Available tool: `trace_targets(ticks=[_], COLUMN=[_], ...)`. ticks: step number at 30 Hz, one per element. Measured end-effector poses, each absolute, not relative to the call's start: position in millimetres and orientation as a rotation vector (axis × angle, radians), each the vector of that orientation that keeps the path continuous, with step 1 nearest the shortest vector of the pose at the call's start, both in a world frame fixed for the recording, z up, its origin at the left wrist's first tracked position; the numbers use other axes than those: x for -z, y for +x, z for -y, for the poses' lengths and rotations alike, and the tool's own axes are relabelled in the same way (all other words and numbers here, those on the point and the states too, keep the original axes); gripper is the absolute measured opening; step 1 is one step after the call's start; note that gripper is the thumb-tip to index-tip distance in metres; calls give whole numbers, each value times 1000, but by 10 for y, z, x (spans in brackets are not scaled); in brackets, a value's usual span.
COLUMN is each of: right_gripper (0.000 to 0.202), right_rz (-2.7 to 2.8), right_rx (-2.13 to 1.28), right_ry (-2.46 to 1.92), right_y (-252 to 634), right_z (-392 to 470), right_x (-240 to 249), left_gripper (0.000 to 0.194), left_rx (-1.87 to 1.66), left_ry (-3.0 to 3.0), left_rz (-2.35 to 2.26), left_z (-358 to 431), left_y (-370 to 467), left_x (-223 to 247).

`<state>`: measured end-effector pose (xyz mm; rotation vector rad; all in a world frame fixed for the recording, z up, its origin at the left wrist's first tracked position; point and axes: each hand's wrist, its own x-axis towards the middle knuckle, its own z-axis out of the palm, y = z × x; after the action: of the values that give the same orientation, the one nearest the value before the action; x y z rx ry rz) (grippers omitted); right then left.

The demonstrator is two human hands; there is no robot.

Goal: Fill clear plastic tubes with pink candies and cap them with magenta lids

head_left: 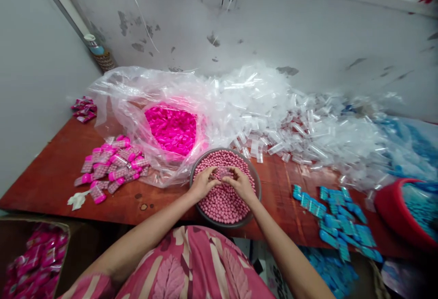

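Observation:
A grey bowl [257,185] full of small round pink balls [222,205] sits at the table's front edge. Over the balls, both my hands hold a small clear plastic container [224,172] between them. My left hand [204,182] has its thumb and fingers closed on the container's left end. On its right end, my right hand [241,185] grips with thumb and fingers. The container's contents are partly hidden by the fingers. Behind the bowl to the left, a clear plastic bag [130,93] lies open around bright pink caps [171,129].
Filled pink-capped containers [112,164] lie in a heap at left. Empty clear containers [273,125] pile along the wall. Blue-filled containers [338,221] and a red bucket [386,207] stand at right. A box [65,244] with pink packets is at lower left.

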<state>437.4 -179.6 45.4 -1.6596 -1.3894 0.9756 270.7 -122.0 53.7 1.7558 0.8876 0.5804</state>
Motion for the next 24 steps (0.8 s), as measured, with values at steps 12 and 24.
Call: trace_targets(ticks=[12, 24], right_gripper=[20, 40], right_rz=[1795, 911], right_rx=[-907, -1224], right_ry=[-1823, -1427], right_y=[4069, 4167], right_z=[1617, 1781], right_x=[126, -174], left_gripper=[23, 20], left_rx=[-589, -599], left_ry=[1721, 1813], left_rz=[-1062, -945], left_z=[1230, 1322], left_y=[2313, 2617], left_x=[-438, -509])
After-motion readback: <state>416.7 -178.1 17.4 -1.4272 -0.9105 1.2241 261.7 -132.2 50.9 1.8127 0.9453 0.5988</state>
